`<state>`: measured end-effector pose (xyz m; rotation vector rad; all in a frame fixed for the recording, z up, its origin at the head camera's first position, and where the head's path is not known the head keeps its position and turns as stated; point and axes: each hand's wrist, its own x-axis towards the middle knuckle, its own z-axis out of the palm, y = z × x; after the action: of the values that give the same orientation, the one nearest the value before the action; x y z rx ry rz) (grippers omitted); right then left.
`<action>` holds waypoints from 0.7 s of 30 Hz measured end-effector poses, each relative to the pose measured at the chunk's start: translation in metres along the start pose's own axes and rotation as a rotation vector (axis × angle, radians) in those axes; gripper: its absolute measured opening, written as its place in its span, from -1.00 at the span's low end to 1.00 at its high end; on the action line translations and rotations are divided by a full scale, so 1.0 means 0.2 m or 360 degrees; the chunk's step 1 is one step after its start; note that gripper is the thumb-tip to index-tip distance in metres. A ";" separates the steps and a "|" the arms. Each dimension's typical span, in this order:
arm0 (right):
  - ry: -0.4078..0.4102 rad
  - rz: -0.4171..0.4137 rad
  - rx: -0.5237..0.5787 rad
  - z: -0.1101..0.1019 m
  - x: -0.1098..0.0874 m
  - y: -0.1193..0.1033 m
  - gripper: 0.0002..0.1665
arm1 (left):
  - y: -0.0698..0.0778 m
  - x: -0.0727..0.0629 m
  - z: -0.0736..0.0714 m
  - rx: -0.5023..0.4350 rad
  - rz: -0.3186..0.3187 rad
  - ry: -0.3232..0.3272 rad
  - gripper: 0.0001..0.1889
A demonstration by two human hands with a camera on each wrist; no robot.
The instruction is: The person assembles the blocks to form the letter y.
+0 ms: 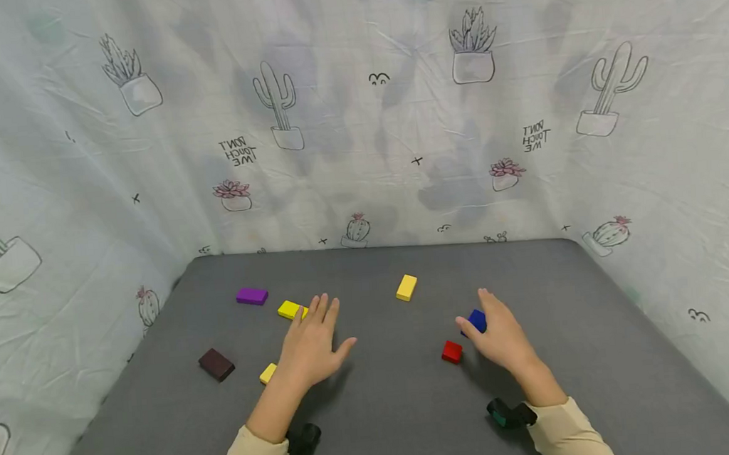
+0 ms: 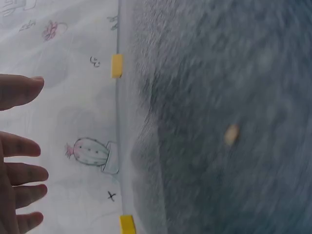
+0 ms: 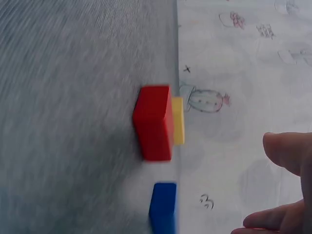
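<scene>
My left hand [image 1: 312, 347] hovers over the grey table with its fingers spread, holding nothing. Its fingertips overlap a bright yellow block [image 1: 292, 309] in the head view, and a paler yellow block [image 1: 269, 373] peeks out beside the wrist. On the other side, my right hand [image 1: 499, 329] is stretched out with thumb apart, nothing in its grasp. A blue block [image 1: 476, 321], partly hidden by that hand, lies between thumb and fingers in the head view. Just left of the thumb is a red block [image 1: 452, 352], which looms large in the right wrist view.
A purple block [image 1: 252, 296] lies at the back left, and a dark brown block [image 1: 217, 365] nearer the left edge. Toward the back middle lies another yellow block [image 1: 406, 288]. A patterned cloth [image 1: 355, 114] hangs behind and around the table [image 1: 386, 418].
</scene>
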<state>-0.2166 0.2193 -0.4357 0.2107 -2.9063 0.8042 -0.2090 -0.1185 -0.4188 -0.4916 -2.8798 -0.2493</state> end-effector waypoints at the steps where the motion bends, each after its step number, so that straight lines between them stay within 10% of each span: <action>1: 0.0011 0.0018 0.0022 0.00 0.00 0.01 -0.01 | 0.01 0.00 0.01 -0.0021 0.0013 0.0009 -0.21; 13: 0.0016 0.0151 0.0232 -0.03 0.01 0.18 -0.04 | 0.11 0.03 0.11 -0.0872 0.0168 -0.0226 -0.28; 21: -0.0038 0.0126 0.0380 -0.01 0.02 0.24 -0.07 | 0.23 0.11 0.18 -0.1136 0.0284 -0.0458 -0.31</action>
<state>-0.2280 0.2605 -0.4579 0.1279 -2.8510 1.1698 -0.2190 -0.0625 -0.4418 -0.9583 -2.9117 -1.2859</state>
